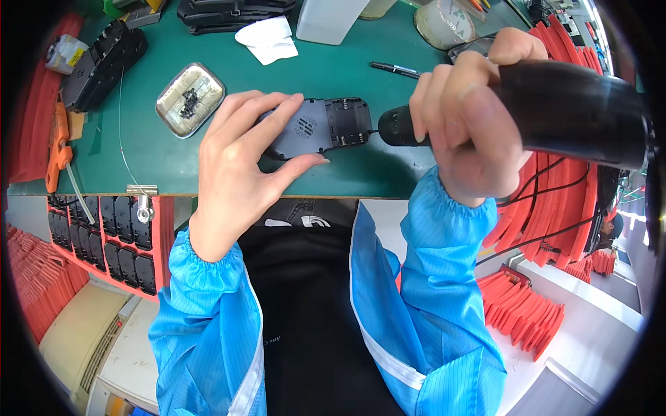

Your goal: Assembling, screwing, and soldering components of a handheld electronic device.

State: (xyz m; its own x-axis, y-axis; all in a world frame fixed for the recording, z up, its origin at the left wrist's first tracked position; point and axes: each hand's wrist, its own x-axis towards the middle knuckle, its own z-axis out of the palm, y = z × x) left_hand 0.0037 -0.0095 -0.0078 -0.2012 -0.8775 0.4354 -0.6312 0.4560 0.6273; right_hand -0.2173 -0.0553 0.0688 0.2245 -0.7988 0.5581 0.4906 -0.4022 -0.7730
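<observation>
My left hand (239,156) steadies a grey and black plastic device casing (305,132), which lies flat on the green tabletop, fingers over its far edge and thumb along the near one. In my right hand (472,118) is a black electric screwdriver (576,111), held almost level. Its thin bit meets the right end of the casing; the screw beneath it is too small to make out. To the left of my left hand sits a small metal tray (211,87) with a pile of tiny dark screws (189,102).
A black pen (394,69) and a white paper piece (267,38) lie farther back, near a white container (329,21). Black casings (107,66) and an orange-handled tool (58,152) are at left. A metal clip (143,202) grips the table edge. Red dividers (555,208) stand right.
</observation>
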